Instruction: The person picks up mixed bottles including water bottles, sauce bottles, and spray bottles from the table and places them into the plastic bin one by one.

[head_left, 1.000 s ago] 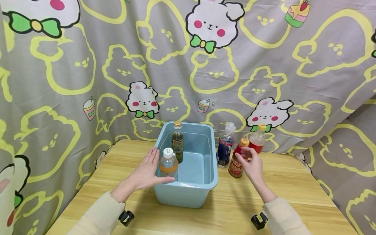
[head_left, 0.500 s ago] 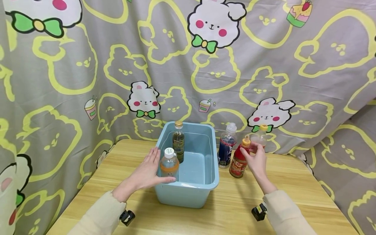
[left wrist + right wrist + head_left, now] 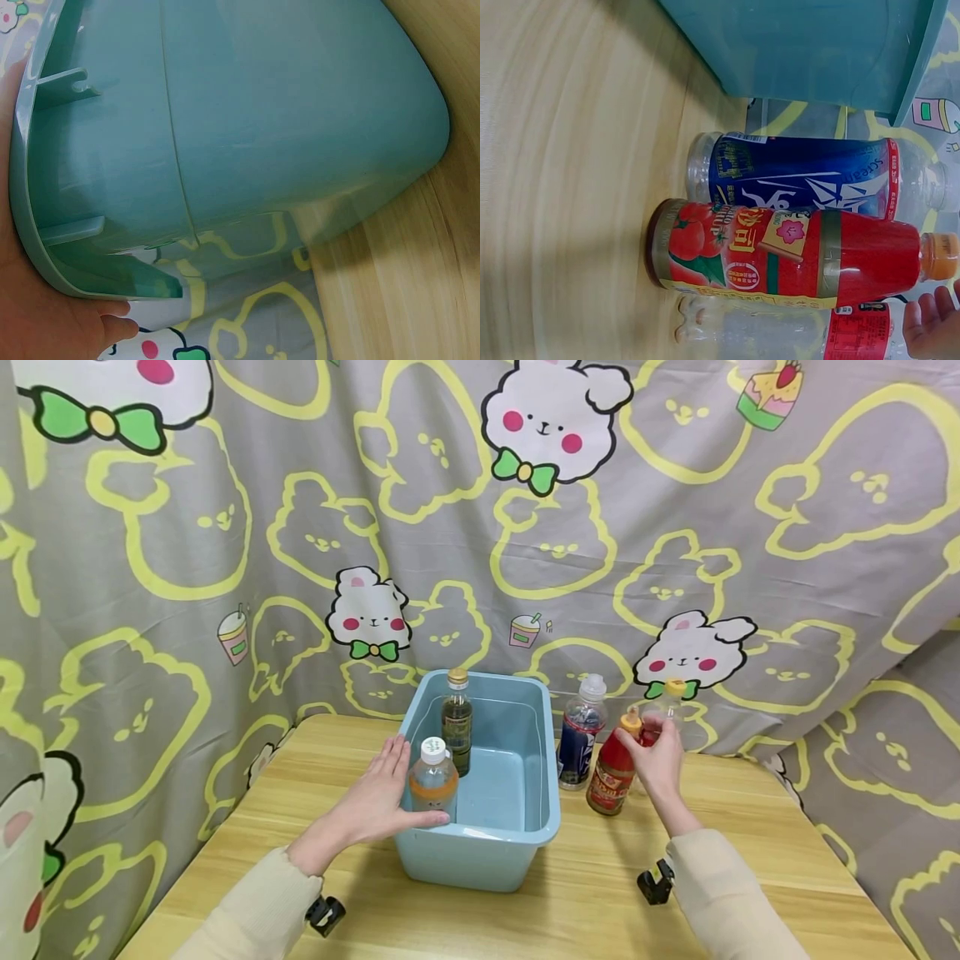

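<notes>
A light blue plastic tub point(image 3: 487, 833) stands on the wooden table. My left hand point(image 3: 375, 797) rests on its near left corner, fingers straight along the rim and thumb across the front edge. Inside are a clear bottle with a white cap and orange band point(image 3: 433, 789) and a dark bottle with a gold cap point(image 3: 457, 727). My right hand point(image 3: 660, 760) is beside the ketchup bottle point(image 3: 780, 255), fingers loosely bent in front of a clear bottle with a red label point(image 3: 859, 330) and yellow cap. A blue-labelled drink bottle point(image 3: 802, 176) stands left of the ketchup.
The wooden table point(image 3: 315, 893) meets a grey curtain point(image 3: 450, 543) with cartoon rabbits at the back and sides. Bottles on the right stand close together beside the tub. A black camera mount is at each wrist.
My right hand has moved from in front of the ketchup bottle, rightward and back, toward the yellow-capped bottle. The left hand stays on the tub; the bottles stay put.
</notes>
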Demonstrator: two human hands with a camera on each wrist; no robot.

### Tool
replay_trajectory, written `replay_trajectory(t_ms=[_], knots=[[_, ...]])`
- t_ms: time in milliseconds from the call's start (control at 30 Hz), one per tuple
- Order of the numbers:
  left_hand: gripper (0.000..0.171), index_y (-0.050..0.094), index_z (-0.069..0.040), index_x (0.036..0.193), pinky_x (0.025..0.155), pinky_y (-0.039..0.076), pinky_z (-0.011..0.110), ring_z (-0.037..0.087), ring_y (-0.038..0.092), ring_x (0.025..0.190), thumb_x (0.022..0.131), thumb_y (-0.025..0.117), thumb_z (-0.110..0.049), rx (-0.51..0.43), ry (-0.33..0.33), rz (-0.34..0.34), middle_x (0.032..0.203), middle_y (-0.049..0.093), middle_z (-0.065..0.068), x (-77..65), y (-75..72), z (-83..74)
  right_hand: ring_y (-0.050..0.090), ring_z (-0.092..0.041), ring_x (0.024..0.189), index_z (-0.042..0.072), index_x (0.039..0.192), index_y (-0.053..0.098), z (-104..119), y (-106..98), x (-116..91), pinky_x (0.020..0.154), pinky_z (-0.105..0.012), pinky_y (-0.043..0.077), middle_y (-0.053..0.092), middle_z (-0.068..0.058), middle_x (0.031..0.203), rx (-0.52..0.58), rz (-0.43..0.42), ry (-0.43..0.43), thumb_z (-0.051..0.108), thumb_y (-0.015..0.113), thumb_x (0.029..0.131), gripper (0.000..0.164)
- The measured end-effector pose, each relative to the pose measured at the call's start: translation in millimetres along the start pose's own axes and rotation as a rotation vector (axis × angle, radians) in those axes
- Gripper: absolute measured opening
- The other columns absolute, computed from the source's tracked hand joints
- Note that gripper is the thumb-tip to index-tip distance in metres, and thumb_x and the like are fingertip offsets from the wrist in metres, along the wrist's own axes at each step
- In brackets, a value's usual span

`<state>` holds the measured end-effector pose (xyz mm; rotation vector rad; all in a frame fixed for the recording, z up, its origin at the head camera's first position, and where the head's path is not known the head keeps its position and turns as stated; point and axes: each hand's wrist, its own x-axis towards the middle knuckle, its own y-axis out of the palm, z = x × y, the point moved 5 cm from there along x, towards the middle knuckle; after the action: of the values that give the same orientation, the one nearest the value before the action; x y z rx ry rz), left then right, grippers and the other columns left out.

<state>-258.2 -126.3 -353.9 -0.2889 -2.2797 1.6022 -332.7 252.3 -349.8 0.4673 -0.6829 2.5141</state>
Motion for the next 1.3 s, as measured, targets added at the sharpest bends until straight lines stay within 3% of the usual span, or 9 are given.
replay_trajectory(t_ms=[167, 467, 800, 1033, 1300], knots=[[0.118, 0.014, 0.01, 0.137, 0.105, 0.013, 0.045, 0.036, 0.004, 0.132, 0.065, 0.046, -0.078, 0.008, -0.001, 0.003, 0.143, 0.008, 0.026, 0.1, 0.0, -0.4, 0.05, -0.033, 0.094, -0.008, 0.108, 0.048, -1.7, 1.4, 4.9, 0.08, -0.039, 0.041, 0.05, -0.022, 0.103, -0.022, 0.015, 0.012, 0.013, 0.072, 0.074, 0.046], [0.119, 0.014, 0.009, 0.137, 0.105, 0.012, 0.045, 0.035, 0.003, 0.132, 0.064, 0.045, -0.079, 0.011, -0.008, 0.008, 0.144, 0.007, 0.025, 0.4, 0.5, 0.6, 0.051, -0.028, 0.085, -0.006, 0.106, 0.049, -4.8, 5.3, 11.2, 0.07, -0.03, 0.04, 0.054, -0.02, 0.094, -0.072, 0.022, 0.052, 0.015, 0.072, 0.074, 0.045], [0.119, 0.014, 0.009, 0.137, 0.105, 0.012, 0.045, 0.034, 0.002, 0.132, 0.063, 0.045, -0.079, 0.002, -0.012, 0.008, 0.144, 0.007, 0.024, 0.8, 0.7, 0.7, 0.052, -0.027, 0.085, -0.005, 0.106, 0.05, -7.7, 6.7, 14.4, 0.073, -0.031, 0.041, 0.055, -0.02, 0.096, -0.085, 0.039, 0.082, 0.017, 0.072, 0.074, 0.044], [0.119, 0.015, 0.009, 0.137, 0.105, 0.012, 0.045, 0.034, 0.003, 0.132, 0.064, 0.045, -0.079, 0.002, -0.009, 0.005, 0.144, 0.007, 0.024, 0.8, 0.7, 0.7, 0.054, -0.025, 0.082, -0.003, 0.102, 0.056, -8.8, 4.7, 16.0, 0.069, -0.029, 0.043, 0.06, -0.02, 0.094, -0.123, 0.032, 0.068, 0.018, 0.073, 0.073, 0.04], [0.118, 0.015, 0.01, 0.137, 0.105, 0.012, 0.045, 0.034, 0.002, 0.132, 0.064, 0.046, -0.078, 0.009, -0.004, 0.001, 0.144, 0.008, 0.025, 0.4, -0.1, 0.2, 0.056, -0.023, 0.081, -0.003, 0.102, 0.059, -9.7, 3.6, 15.1, 0.063, -0.015, 0.04, 0.061, -0.019, 0.094, -0.1, 0.029, 0.049, 0.018, 0.074, 0.072, 0.039]])
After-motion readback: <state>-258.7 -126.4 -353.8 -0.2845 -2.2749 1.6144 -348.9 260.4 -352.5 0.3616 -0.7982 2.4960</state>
